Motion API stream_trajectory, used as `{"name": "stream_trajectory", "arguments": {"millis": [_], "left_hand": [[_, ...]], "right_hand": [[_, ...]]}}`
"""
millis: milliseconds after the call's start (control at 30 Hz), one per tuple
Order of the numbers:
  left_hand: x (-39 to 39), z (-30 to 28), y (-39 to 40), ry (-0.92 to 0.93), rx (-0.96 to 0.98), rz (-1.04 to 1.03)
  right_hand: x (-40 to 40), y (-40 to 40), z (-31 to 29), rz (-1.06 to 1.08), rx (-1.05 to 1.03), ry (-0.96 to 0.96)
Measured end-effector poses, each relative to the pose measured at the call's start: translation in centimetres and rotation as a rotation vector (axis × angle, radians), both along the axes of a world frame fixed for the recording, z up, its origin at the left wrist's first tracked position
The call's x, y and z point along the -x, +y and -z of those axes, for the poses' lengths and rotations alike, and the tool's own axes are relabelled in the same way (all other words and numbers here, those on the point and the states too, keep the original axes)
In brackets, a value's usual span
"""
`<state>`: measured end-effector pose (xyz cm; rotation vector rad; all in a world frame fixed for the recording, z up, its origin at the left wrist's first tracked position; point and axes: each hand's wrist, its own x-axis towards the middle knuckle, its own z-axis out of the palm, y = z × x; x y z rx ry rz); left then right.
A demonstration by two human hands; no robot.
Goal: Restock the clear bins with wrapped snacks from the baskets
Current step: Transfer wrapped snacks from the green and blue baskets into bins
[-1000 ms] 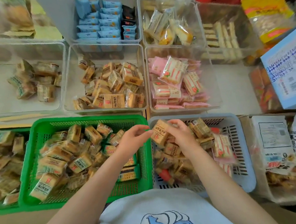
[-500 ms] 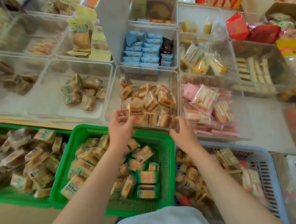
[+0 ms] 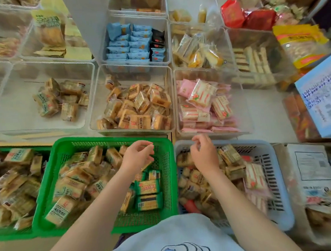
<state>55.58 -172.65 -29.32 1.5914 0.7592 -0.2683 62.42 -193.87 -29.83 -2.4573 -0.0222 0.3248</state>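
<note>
Stock position, snack counter. Left hand (image 3: pixel 137 154): over the far right corner of the green basket (image 3: pixel 116 224), fingers loosely curled, nothing visibly held. Right hand (image 3: pixel 204 154): over the far left corner of the blue basket (image 3: pixel 274 180), fingers loosely curled and a little apart, apparently empty, though motion blur leaves this uncertain. Middle clear bin (image 3: pixel 96 128), just beyond the green basket: brown wrapped snacks (image 3: pixel 140 111) cover most of its floor, piled loosely, well short of the rim. Left clear bin (image 3: pixel 3 109): a small cluster of green-labelled snacks only, mostly bare floor. Right clear bin (image 3: pixel 246 110): pink packets (image 3: pixel 202 101), roughly half full. Supply: green basket well stocked with brown snacks; blue basket holds a mixed heap, brown and pink. Assessment: restocking partly done; the left bin most in need; ample stock remains in both baskets; both hands placed to pick again.
</note>
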Motion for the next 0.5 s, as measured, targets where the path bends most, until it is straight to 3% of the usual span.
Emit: {"name": "stream_trajectory", "arguments": {"millis": [200, 267, 367, 433, 500], "left_hand": [[2.3, 3.4, -6.1, 0.17, 0.048, 0.235], [2.5, 3.4, -7.0, 0.198, 0.045, 0.281], [2.4, 3.4, -7.4, 0.218, 0.042, 0.309], [2.2, 3.3, -7.2, 0.213, 0.032, 0.322], [1.7, 3.1, -6.9, 0.201, 0.014, 0.322]], "right_hand": [[3.1, -5.9, 4.4, -0.155, 0.172, 0.377], [4.8, -6.0, 6.0, -0.245, 0.174, 0.418], [7.5, -5.4, 7.8, -0.405, 0.346, 0.431], [8.5, -5.2, 8.6, -0.343, 0.379, 0.406], [8.4, -5.2, 8.3, -0.18, 0.257, 0.377]]}}
